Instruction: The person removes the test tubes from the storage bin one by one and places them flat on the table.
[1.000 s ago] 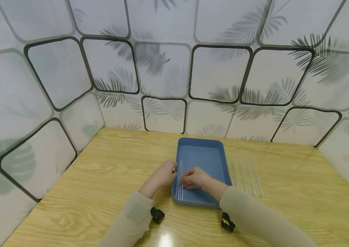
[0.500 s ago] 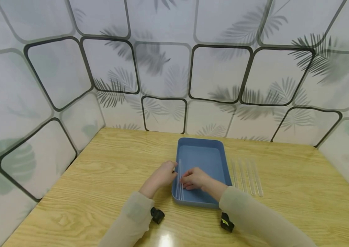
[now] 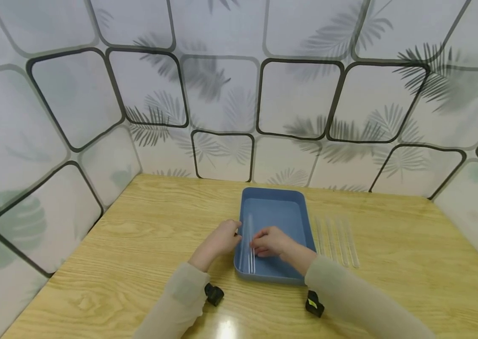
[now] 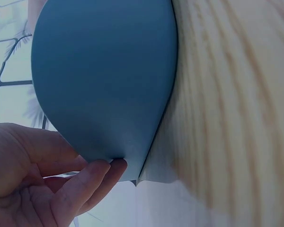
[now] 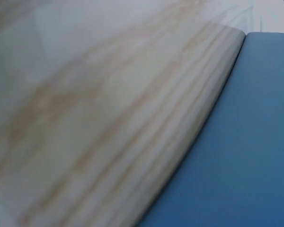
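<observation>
A blue rectangular tray [image 3: 283, 212] lies on the wooden table. My left hand [image 3: 219, 242] grips its left wall, and in the left wrist view the fingers [image 4: 92, 182] pinch the rim. Inside the tray, near its left side, lie slim clear test tubes [image 3: 250, 263], side by side and hard to tell apart. My right hand [image 3: 273, 242] reaches in over the tray and pinches one of them between thumb and fingers. The right wrist view shows the tray's outer wall [image 5: 236, 142] and not the hand's grip.
Several more clear test tubes [image 3: 336, 242] lie in a row on the table [image 3: 395, 245], just right of the tray. A patterned curtain or wall covering [image 3: 298, 103] rises behind the table's far edge and along both sides.
My right hand has shifted slightly right with the pinched test tube, away from the tray's left wall. My left hand keeps its hold on the tray. The head view has tilted a little.
</observation>
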Motion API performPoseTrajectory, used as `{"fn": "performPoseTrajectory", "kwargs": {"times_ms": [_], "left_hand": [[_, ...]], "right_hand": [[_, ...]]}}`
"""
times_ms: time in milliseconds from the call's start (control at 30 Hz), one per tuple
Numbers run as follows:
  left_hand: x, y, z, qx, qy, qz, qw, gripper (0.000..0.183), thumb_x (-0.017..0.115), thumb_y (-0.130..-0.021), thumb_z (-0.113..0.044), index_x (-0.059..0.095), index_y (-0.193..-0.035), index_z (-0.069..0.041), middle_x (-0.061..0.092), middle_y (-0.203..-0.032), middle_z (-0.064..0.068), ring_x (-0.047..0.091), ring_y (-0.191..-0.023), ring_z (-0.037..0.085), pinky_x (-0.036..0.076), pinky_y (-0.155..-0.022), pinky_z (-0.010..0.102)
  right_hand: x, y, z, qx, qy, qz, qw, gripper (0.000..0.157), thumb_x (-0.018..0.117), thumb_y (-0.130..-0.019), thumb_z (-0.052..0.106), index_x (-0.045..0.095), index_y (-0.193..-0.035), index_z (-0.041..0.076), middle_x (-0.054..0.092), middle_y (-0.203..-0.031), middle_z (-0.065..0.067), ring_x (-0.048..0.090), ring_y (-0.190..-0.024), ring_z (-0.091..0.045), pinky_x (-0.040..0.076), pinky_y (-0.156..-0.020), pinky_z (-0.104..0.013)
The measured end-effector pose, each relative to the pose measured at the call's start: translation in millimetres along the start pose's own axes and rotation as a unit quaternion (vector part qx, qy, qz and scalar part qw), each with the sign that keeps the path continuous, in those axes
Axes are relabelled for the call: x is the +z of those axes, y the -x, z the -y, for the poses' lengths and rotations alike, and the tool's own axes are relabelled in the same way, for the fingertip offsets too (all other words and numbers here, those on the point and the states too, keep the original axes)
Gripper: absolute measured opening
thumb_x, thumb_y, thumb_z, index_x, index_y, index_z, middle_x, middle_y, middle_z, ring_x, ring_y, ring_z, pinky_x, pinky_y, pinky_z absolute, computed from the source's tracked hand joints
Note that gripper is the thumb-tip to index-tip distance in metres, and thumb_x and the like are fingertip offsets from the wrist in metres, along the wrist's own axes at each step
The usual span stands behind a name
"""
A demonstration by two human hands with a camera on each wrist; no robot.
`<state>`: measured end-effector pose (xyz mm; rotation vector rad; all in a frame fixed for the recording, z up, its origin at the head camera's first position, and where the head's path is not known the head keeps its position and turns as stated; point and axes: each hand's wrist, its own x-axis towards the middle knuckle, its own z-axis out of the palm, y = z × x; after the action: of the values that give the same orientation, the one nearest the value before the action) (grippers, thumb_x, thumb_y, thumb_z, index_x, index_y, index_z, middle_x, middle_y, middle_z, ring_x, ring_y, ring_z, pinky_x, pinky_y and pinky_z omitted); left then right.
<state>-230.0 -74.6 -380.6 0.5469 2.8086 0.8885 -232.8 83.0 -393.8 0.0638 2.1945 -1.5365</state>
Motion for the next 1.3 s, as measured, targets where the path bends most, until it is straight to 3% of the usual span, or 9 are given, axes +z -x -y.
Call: {"fn": "performPoseTrajectory", "kwargs": {"times_ms": [667, 1300], "left_hand": [[-1.2, 0.6, -2.3, -0.020, 0.021, 0.010, 0.9995, 0.039, 0.049, -0.089, -0.003, 0.042, -0.123, 0.013, 0.045, -0.124, 0.025, 0.047, -0.110, 0.032, 0.044, -0.087, 0.038], [-1.5, -0.4, -2.4, -0.024, 0.026, 0.017, 0.9992, 0.040, 0.048, -0.089, -0.003, 0.040, -0.125, 0.012, 0.044, -0.126, 0.025, 0.050, -0.108, 0.030, 0.047, -0.083, 0.035]], "right_hand": [[-26.0, 11.0, 2.6, 0.000, 0.004, -0.014, 1.000, 0.025, 0.064, -0.079, 0.006, 0.056, -0.099, -0.005, 0.062, -0.080, -0.010, 0.060, -0.066, -0.015, 0.053, -0.063, -0.031], [-69.7, 29.9, 0.7, -0.033, -0.012, 0.021, 0.999, 0.031, 0.059, -0.082, 0.007, 0.049, -0.107, -0.010, 0.061, -0.081, -0.007, 0.060, -0.070, -0.013, 0.052, -0.072, -0.034]]}}
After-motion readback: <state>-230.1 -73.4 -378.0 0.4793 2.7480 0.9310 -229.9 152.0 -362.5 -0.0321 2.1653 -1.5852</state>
